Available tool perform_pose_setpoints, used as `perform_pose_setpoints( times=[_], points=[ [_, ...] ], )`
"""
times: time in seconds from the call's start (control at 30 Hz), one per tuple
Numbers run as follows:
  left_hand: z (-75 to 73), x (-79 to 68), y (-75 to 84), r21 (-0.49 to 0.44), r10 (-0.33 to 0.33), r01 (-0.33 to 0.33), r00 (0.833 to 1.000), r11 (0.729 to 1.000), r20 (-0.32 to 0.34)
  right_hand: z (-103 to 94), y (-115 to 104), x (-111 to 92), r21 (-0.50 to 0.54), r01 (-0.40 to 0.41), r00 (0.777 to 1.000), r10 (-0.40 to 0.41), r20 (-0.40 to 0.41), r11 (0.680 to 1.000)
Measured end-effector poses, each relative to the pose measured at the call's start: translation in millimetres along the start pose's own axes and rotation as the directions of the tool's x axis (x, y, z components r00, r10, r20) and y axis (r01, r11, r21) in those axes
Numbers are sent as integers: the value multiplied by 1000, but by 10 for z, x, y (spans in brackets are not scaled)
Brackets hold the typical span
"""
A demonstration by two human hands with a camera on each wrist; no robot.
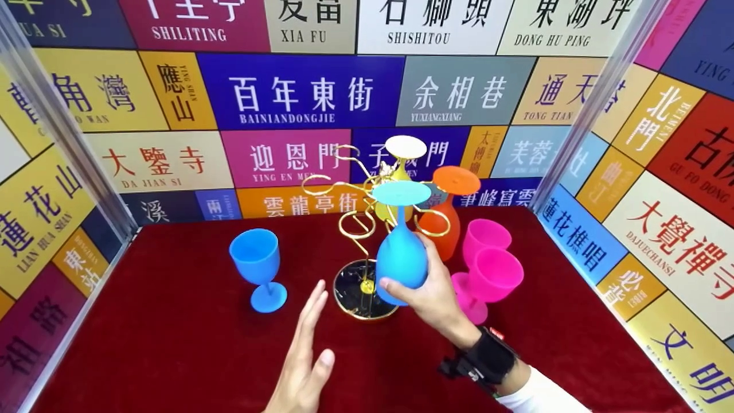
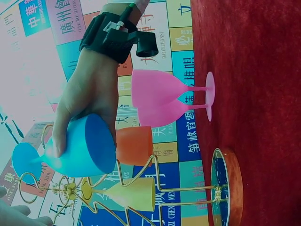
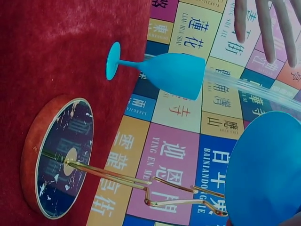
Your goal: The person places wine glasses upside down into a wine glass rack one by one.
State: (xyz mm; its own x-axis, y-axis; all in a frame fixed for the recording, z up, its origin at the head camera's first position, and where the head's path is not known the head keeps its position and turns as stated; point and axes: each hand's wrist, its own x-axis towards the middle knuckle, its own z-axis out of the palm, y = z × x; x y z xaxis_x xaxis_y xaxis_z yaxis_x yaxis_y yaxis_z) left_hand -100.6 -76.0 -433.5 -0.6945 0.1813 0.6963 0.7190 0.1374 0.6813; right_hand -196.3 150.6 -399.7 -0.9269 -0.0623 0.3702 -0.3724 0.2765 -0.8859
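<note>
My right hand (image 1: 433, 295) grips a blue goblet (image 1: 401, 261) by its bowl. The goblet is upside down, its light blue foot on top, overlapping the gold wire loops of a glass rack in the head view. In the left wrist view the thumb lies along the goblet (image 2: 77, 146) near its stem. The rack has a round black base (image 1: 348, 291). A yellow goblet (image 1: 384, 213) and an orange goblet (image 1: 450, 232) hang inverted at its far side. My left hand (image 1: 304, 355), fingers straight and empty, hovers in front of the rack.
A second blue goblet (image 1: 255, 258) stands upright on the red cloth (image 1: 189, 344), left of the rack. Two pink goblets (image 1: 496, 275) stand close together on the right. Panels with printed signs (image 1: 298, 92) enclose the back and both sides.
</note>
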Motion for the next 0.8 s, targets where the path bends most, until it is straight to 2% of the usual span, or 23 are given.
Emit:
perform_pose_setpoints(
  times=[0.23, 0.63, 0.8],
  points=[
    [9, -3, -4, -53, -29, 30, 999, 998, 19, -17, 37, 34, 9, -9, 1000, 9, -15, 1000],
    [23, -19, 3, -35, -64, 65, 998, 997, 23, -108, 62, 98, -23, -42, 999, 41, -32, 999],
    [25, -16, 2, -21, -33, 34, 999, 999, 16, -131, 100, 76, -47, -25, 998, 22, -56, 999]
  ],
)
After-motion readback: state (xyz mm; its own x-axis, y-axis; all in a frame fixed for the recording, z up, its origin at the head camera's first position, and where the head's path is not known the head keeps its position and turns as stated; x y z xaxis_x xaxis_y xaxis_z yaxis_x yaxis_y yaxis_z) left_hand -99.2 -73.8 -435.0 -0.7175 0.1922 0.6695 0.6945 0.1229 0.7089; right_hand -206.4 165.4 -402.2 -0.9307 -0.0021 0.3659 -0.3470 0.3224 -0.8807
